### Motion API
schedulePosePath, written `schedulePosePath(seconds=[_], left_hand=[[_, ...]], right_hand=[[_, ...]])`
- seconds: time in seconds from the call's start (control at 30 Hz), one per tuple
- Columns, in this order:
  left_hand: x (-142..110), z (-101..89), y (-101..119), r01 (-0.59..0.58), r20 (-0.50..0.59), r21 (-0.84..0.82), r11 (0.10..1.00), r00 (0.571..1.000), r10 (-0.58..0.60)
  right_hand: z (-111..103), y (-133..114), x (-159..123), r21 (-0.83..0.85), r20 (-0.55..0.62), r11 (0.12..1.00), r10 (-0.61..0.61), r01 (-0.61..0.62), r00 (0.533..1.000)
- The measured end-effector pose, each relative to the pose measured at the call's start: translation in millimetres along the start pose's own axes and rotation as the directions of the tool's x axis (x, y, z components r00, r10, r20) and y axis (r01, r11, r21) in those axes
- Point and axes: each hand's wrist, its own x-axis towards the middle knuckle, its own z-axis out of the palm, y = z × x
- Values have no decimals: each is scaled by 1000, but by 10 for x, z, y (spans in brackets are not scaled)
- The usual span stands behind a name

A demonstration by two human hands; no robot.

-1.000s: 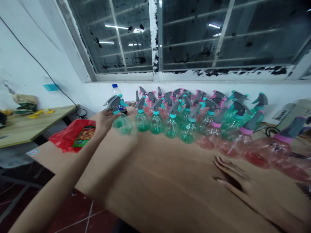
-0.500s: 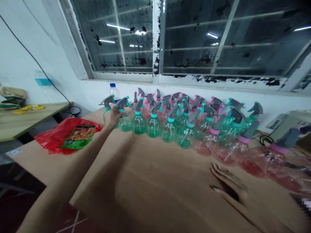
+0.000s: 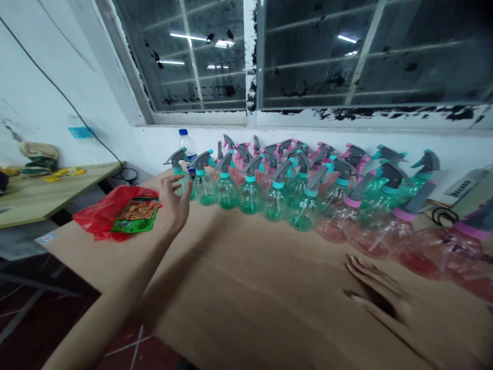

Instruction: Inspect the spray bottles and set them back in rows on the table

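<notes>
My left hand [image 3: 174, 201] hovers open over the brown table [image 3: 246, 277], fingers apart, holding nothing. It is just short of the leftmost green spray bottle [image 3: 179, 172], which stands upright at the left end of the row. Several green spray bottles [image 3: 250, 192] with grey triggers line up along the wall, with pink spray bottles [image 3: 354, 218] to the right and behind. My right hand [image 3: 379, 298] lies flat on the table at the lower right, fingers stretched out, with nothing in it.
A red plastic bag with a green snack packet [image 3: 127, 213] lies at the table's left edge. A water bottle with a blue cap [image 3: 187, 146] stands by the wall. A second table [image 3: 42, 192] sits further left. Cables and a grey device [image 3: 458, 187] lie at the right.
My left hand set the green spray bottle down at the left end of the row, let go and drew back a little. My right hand stayed flat on the table.
</notes>
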Motion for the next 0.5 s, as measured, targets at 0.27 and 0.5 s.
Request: schedulePosePath(seconds=[0.27, 0.5], left_hand=[[98, 727, 253, 34, 241, 51, 998, 969, -46], [160, 778, 327, 105, 297, 98, 990, 946, -130]], right_hand=[[-33, -44, 25, 5, 1, 1000, -2, 2, 1000], [-32, -72, 46, -1, 2, 1000, 8, -8, 1000]])
